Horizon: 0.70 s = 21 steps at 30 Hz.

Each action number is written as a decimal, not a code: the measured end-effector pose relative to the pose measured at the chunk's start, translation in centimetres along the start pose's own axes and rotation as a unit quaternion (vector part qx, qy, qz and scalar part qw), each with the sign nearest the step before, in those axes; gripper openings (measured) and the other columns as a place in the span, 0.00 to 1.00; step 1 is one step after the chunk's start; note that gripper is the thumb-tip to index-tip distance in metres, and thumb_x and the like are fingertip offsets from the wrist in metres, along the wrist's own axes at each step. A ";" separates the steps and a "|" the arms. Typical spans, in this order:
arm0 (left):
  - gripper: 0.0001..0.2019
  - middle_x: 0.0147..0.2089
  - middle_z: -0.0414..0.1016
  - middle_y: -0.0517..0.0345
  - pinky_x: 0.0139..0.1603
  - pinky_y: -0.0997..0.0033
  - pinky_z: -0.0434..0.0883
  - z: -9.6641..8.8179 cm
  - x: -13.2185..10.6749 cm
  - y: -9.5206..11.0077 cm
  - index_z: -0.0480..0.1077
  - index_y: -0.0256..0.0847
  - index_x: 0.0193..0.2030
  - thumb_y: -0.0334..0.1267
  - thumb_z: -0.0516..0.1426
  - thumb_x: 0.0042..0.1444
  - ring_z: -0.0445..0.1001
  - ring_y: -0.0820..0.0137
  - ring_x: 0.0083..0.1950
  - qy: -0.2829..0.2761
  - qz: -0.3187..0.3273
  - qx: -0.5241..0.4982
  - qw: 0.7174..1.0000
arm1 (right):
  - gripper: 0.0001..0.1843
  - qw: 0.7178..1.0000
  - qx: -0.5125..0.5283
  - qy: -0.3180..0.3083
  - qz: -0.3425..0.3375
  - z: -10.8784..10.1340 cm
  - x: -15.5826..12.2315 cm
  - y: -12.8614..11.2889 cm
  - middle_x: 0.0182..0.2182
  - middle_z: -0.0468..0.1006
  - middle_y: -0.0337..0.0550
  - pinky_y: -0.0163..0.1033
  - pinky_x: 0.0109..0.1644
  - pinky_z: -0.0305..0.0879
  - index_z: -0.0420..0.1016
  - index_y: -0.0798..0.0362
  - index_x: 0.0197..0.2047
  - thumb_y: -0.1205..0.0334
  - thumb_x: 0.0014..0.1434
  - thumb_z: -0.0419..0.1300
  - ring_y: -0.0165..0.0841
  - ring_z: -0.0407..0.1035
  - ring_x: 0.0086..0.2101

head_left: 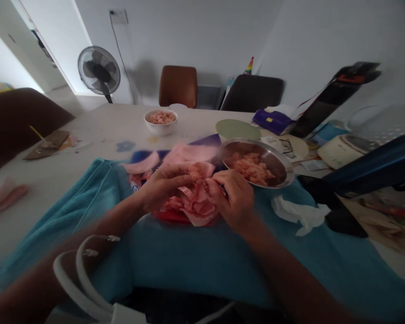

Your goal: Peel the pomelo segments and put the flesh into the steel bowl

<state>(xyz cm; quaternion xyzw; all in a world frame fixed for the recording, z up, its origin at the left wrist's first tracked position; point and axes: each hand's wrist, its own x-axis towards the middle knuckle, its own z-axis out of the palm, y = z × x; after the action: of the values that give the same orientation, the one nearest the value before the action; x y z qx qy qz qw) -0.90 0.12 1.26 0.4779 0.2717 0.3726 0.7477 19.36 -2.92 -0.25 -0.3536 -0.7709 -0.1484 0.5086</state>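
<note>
My left hand (162, 184) and my right hand (234, 200) meet over a crumpled pink plastic bag (195, 202) lying on a teal towel (195, 261). The left fingers are curled over a small pale orange piece at the top of the bag. The right fingers are pinched on the bag's edge, with something dark between them that I cannot make out. A steel bowl (285, 180) of orange-pink pieces stands just right of my right hand. A white bowl (161, 128) with similar pieces sits further back.
A crumpled white tissue (300, 216) lies right of my right hand. Papers, a green lid (238, 129), a purple box (273, 121) and dark objects crowd the right side. A fan (99, 72) and chairs stand behind the table. White cable (84, 279) hangs near my left arm.
</note>
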 end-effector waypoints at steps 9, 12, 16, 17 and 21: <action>0.12 0.37 0.80 0.55 0.28 0.77 0.80 -0.2 0.1 -0.3 0.81 0.36 0.43 0.39 0.70 0.55 0.80 0.73 0.32 -0.022 -0.014 -0.065 0.998 | 0.15 1.000 0.010 -0.014 0.011 0.6 -0.6 0.4 0.42 0.85 0.45 0.47 0.50 0.76 0.77 0.49 0.49 0.74 0.67 0.54 0.38 0.79 0.44; 0.12 0.36 0.79 0.55 0.27 0.77 0.80 -0.1 0.2 -0.5 0.80 0.35 0.41 0.39 0.71 0.53 0.80 0.73 0.32 -0.007 -0.016 -0.070 0.997 | 0.12 1.000 0.013 -0.005 0.017 0.5 -0.4 0.4 0.38 0.84 0.44 0.46 0.49 0.75 0.77 0.50 0.45 0.73 0.67 0.55 0.38 0.79 0.41; 0.13 0.33 0.79 0.55 0.27 0.78 0.80 0.2 0.2 -0.3 0.78 0.34 0.38 0.40 0.72 0.53 0.80 0.72 0.31 0.009 -0.014 -0.057 0.998 | 0.09 1.000 0.023 -0.004 0.015 0.1 0.0 0.3 0.35 0.83 0.43 0.46 0.50 0.74 0.76 0.50 0.39 0.70 0.68 0.57 0.37 0.77 0.38; 0.13 0.32 0.79 0.55 0.27 0.78 0.79 0.5 0.2 -0.1 0.78 0.33 0.38 0.40 0.72 0.53 0.79 0.72 0.31 0.001 -0.013 -0.047 0.999 | 0.09 1.000 0.021 -0.006 0.015 -0.1 0.0 0.2 0.35 0.83 0.43 0.46 0.50 0.74 0.75 0.50 0.37 0.70 0.69 0.57 0.36 0.77 0.38; 0.13 0.33 0.80 0.54 0.30 0.74 0.80 1.6 -0.4 0.8 0.77 0.34 0.39 0.42 0.70 0.55 0.81 0.70 0.31 -0.040 0.000 0.021 0.999 | 0.10 0.999 0.024 -0.018 0.031 -0.9 -0.1 0.2 0.37 0.82 0.46 0.46 0.48 0.75 0.74 0.50 0.35 0.68 0.69 0.57 0.37 0.77 0.40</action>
<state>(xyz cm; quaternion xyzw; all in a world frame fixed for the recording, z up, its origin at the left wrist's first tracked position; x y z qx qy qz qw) -0.11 -0.80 2.67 0.5077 0.2495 0.3477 0.7477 20.08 -3.32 0.05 -0.3675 -0.7719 -0.1083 0.5073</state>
